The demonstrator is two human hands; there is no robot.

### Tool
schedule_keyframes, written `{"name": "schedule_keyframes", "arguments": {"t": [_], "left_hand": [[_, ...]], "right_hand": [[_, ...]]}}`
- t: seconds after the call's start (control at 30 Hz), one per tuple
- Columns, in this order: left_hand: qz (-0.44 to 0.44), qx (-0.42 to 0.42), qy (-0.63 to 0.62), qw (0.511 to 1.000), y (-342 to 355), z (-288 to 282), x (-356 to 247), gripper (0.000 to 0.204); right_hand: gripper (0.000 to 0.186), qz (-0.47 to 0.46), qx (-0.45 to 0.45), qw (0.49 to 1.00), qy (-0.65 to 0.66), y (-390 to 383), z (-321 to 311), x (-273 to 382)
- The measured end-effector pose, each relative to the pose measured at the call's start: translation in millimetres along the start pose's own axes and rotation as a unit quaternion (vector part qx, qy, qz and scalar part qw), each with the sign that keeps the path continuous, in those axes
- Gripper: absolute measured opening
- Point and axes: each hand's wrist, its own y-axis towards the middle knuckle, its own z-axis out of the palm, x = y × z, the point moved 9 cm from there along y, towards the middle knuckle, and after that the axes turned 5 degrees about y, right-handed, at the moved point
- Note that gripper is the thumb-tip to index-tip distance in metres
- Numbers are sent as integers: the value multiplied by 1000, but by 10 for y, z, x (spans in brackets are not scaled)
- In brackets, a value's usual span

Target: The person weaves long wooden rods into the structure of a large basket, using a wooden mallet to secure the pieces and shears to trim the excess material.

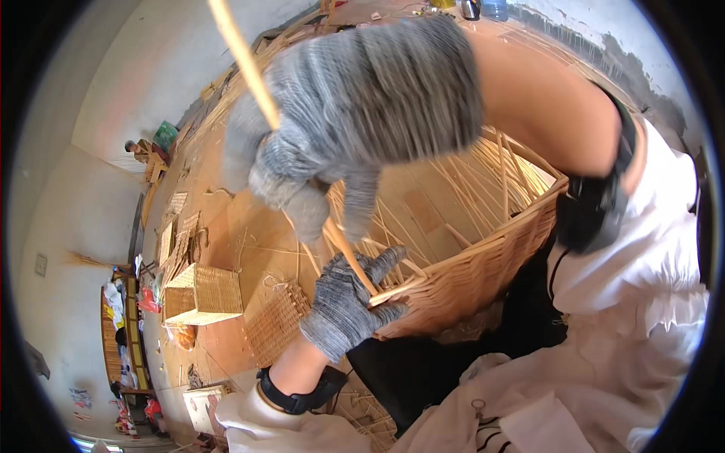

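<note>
R hand (362, 113), grey knit glove, fills the frame's upper centre, clenched round a long pale wicker rod (253, 75). Rod's long axis runs approx 11 o'clock to 5 o'clock: upper end leaves the frame top at 11, lower end passes under the fist and comes out w/ its tip at the near rim of a half-woven rectangular tan wicker basket (483, 264). L hand (351, 298), same grey glove, sits at 6 o'clock from the R hand, fingers spread and curled over that rim corner, pinning the rod's lower end against it. Basket lies across the lap, open mouth facing 11 o'clock, loose upright stakes fanning out from its far side twd 1 o'clock. Both wrists carry black bands; white sleeves at 5 o'clock.

At 9 o'clock from the L hand, well apart: a small finished square wicker basket (202, 294) on the brown floor (226, 226). Btw it and the L hand, a flat woven wicker mat (276, 321). More flat woven panels (177, 226) lie at 10 o'clock, farther off. Pale wall (68, 211) at far 9 o'clock.
</note>
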Motion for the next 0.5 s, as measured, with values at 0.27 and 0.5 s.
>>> {"name": "schedule_keyframes", "arguments": {"t": [0.27,0.5], "left_hand": [[12,13,13,1000,24,-24,-122,74],[-25,75,-73,994,73,-96,-101,60]], "right_hand": [[30,0,-579,811,-81,-2413,34,-1378],[14,1,-466,867,173,-2287,83,-1550]]}}
